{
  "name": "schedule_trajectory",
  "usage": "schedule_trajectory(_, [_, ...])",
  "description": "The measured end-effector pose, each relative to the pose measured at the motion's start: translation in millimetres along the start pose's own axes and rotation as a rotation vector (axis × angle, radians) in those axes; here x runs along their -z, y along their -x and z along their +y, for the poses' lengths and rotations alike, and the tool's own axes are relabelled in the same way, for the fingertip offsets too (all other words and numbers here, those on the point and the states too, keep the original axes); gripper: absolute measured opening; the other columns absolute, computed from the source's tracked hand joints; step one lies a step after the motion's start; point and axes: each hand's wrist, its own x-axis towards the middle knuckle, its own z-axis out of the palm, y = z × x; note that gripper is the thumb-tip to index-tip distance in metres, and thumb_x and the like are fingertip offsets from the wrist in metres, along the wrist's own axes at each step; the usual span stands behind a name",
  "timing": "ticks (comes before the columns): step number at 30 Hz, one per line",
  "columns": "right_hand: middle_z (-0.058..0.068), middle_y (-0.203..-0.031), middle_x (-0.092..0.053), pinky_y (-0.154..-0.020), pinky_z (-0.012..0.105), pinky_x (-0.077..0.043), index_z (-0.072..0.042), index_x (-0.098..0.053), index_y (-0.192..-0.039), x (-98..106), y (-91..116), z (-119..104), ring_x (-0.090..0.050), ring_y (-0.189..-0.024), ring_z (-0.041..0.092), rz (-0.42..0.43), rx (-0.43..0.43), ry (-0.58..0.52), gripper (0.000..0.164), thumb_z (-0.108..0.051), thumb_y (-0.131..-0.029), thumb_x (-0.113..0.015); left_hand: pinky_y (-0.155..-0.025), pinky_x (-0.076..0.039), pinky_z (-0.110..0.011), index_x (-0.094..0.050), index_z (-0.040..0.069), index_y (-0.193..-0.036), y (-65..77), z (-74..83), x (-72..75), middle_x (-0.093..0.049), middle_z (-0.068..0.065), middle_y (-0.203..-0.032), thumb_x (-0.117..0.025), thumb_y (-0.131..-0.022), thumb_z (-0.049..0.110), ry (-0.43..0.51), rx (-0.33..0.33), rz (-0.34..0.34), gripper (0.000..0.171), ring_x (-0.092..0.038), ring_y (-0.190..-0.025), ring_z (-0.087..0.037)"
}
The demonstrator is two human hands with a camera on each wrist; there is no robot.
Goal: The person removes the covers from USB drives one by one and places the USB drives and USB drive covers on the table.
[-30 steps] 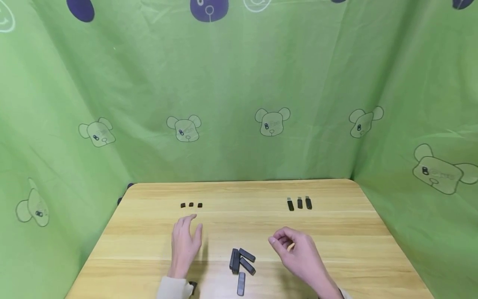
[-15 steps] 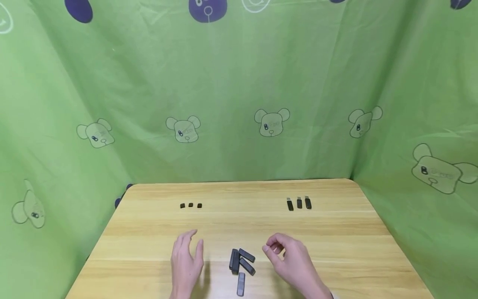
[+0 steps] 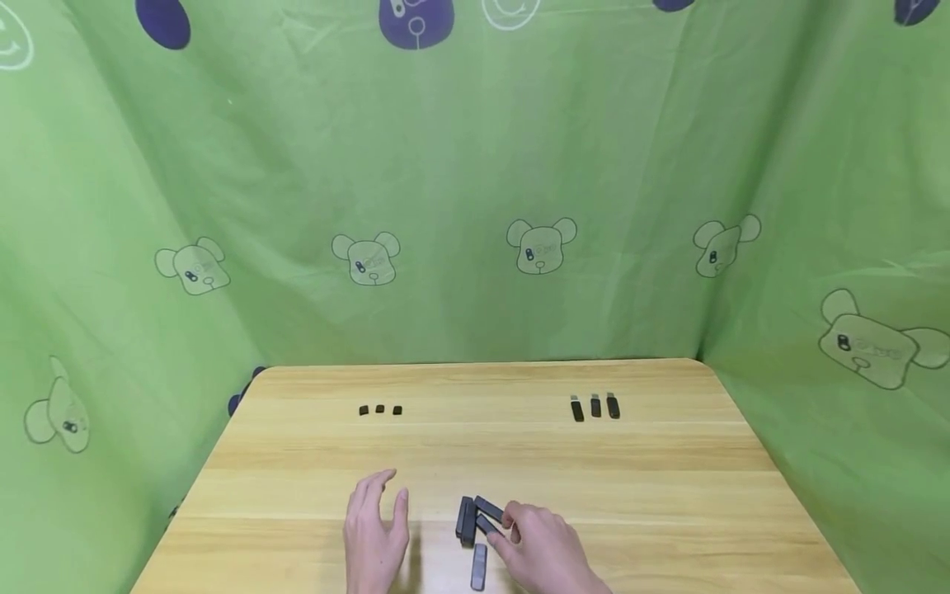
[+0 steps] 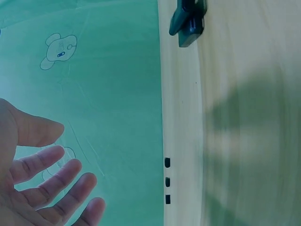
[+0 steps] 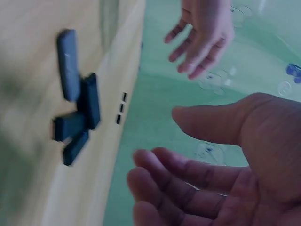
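"Hands first, quick. What's each doing?"

"Left hand hangs to the left of the dark cluster, thumb and fingers apart, nothing held. Right hand is at the cluster's right, fingertips about the near end of the lower slanted stick. Loose, not clenched: right wrist view shows a gap between its thumb and fingers, nothing in it. Contact? Can't tell."

"Rest of the cluster?"

"Upper slanted stick just beyond that one, partly behind the fingers. Dark pair side by side on the left. Grey stick lies alone just below them. Five in all, down on the wooden surface."

"Further out?"

"Row of three bare-ended sticks toward the far right, pale ends pointing away. Row of three small black pieces toward the far left, well apart from them. Green curtain around the surface."

"Progress?"

"My read: partway. Three sticks look done, and the three pieces are probably their caps; counts match. Five left, likely capped, since no pale end shows on them, though the hand covers some of it. Nothing from the five looks lifted or taken apart."
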Motion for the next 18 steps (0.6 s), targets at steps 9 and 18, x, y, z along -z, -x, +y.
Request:
schedule_trajectory(9, [-0.004, -0.057, -0.045, -0.047, 0.03, -0.03, -0.014, -0.056, -0.064, -33, -8, 6, -0.042, -0.054, 0.014, -0.121, -0.036, 0.152, 0.046, -0.05, -0.086, -0.073, -0.088, -0.057, -0.054, -0.068, 0.002, -0.117, 0.9, -2.4, -0.2, -0.071, -0.015, -0.118, -0.075, -0.086, 0.003, 0.008, 0.038, -0.022, 0.031, -0.067, -0.103, -0.03])
schedule_trajectory(18, [-0.005, -0.056, -0.044, -0.045, 0.03, -0.033, -0.018, -0.052, -0.054, -48, -13, 5, -0.042, -0.053, 0.012, -0.2, -0.028, 0.248, 0.051, -0.055, -0.081, -0.077, -0.088, -0.057, -0.054, -0.068, 0.002, -0.117, 1.7, -4.0, 0.9, -0.071, -0.016, -0.118, -0.075, -0.087, 0.005, 0.003, 0.055, -0.03, 0.031, -0.067, -0.104, -0.032])
